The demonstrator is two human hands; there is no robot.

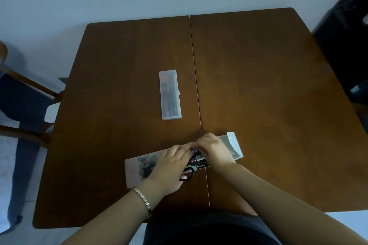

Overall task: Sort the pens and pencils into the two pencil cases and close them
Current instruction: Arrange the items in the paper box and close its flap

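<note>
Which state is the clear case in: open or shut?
Shut. The clear case is one flat closed box, with pens seen through its top.

Smooth wooden table (258,85); frosted translucent plastic pencil case (170,94).

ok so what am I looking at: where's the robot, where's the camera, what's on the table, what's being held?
There is no robot. A person works with bare hands. The one picture comes from a wide-angle camera worn on their head, looking forward and down, which is why the table edges look bent.

The left hand, with a bracelet on its wrist, and the right hand meet over a flat pale pouch near the front edge of the table. The pouch's flap at the right end is open. Between the hands some dark pens with labels show, and a black loop, like a scissors handle, sticks out under the left hand. I cannot tell whether the fingers grip the pens or only press on them.

Farther away lies a clear hard case, lid shut, with pens or pencils inside.
</note>
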